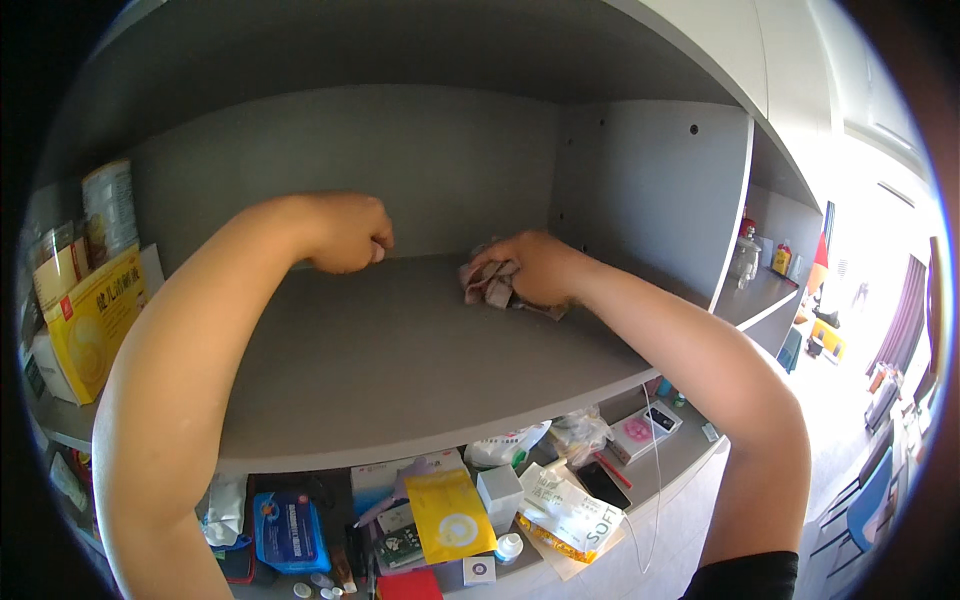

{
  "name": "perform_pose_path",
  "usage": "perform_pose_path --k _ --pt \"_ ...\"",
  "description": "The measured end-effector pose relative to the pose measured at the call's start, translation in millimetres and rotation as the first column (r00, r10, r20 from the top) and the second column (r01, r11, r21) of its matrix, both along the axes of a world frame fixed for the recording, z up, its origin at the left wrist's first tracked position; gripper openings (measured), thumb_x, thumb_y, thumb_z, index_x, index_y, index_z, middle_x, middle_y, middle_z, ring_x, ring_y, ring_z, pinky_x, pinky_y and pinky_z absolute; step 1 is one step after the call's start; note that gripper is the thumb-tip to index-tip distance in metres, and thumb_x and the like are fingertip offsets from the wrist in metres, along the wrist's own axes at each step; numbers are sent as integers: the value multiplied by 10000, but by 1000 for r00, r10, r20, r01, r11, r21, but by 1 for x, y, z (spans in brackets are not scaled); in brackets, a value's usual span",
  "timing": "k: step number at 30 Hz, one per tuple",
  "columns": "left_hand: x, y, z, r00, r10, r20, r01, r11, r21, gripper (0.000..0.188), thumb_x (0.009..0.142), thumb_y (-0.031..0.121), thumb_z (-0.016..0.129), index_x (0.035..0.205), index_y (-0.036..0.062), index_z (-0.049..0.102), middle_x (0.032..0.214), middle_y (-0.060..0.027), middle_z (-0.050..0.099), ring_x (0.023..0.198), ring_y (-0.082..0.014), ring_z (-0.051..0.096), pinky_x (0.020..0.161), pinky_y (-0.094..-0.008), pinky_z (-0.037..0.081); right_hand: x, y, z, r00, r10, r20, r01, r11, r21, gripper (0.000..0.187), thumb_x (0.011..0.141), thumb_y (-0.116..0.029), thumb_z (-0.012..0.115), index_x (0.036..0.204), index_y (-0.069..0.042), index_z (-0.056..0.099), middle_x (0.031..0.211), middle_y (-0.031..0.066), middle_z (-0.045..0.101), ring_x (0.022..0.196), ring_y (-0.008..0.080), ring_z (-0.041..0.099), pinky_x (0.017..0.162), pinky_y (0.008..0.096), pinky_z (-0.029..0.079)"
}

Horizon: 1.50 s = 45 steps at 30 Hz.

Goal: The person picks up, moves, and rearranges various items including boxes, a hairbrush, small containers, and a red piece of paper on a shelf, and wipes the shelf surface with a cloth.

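Observation:
My right hand (541, 267) grips a crumpled brownish-pink cloth (491, 284) and presses it on the grey shelf board (330, 355), toward the right part of the compartment. Part of the cloth spreads out under my fingers. My left hand (350, 232) is closed in a fist, raised over the back of the same board, left of the cloth. Nothing sticks out of that fist. Behind both hands stands the grey back panel (450, 150).
At the left stand a yellow box (95, 320) and a canister (110, 205). Below the board, an open drawer holds a blue pack (290, 532), a yellow pouch (450, 515), a white box (500, 490) and a dark phone (603, 484). A side panel (650, 190) bounds the right.

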<state>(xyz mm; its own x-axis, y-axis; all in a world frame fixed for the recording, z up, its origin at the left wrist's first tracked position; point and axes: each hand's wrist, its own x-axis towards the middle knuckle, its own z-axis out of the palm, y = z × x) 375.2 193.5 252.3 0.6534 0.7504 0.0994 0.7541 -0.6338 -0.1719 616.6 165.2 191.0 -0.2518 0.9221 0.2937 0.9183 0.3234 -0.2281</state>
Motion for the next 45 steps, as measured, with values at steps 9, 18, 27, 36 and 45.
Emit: perform_pose_path --k 9,18,27,36,45 --pt "3 2 -5 981 -156 116 162 986 -47 333 934 205 509 1207 33 589 1184 -150 617 1134 -277 568 967 -366 431 27 -26 31 977 15 -213 -29 998 -59 571 675 100 575 1221 -66 588 1221 141 588 1145 213 545 964 305 431" --pt "8 -13 -1 986 -147 78 147 989 -4 324 935 189 506 1215 48 587 1198 -149 610 1146 -282 561 972 -369 427 14 11 4 989 -145 33 146 989 -16 462 801 -170 654 1253 -127 566 1241 150 568 1139 347 535 943 408 441" --pt "-10 -26 -10 998 -54 -13 53 998 -22 387 939 260 505 1277 75 542 1275 -149 557 1196 -291 519 1012 -387 398 2 -82 9 985 159 69 -163 986 43 264 837 -91 575 1085 -71 664 1117 183 609 1047 349 567 931 379 441" --pt "4 -15 -49 982 -159 -101 144 979 -142 538 974 412 373 1407 93 380 1410 -157 422 1301 -307 406 1086 -395 310 43 -108 -9 872 -444 207 404 891 207 291 898 -302 498 1007 -108 685 905 238 651 943 384 611 832 428 481" --pt "15 -31 -36 968 -79 -239 35 983 -180 500 973 401 387 1375 109 437 1360 -165 478 1280 -312 431 1067 -396 332 -25 -91 -21 981 187 56 -195 945 264 243 854 -148 575 1048 -25 653 1072 165 634 944 305 628 852 377 485"
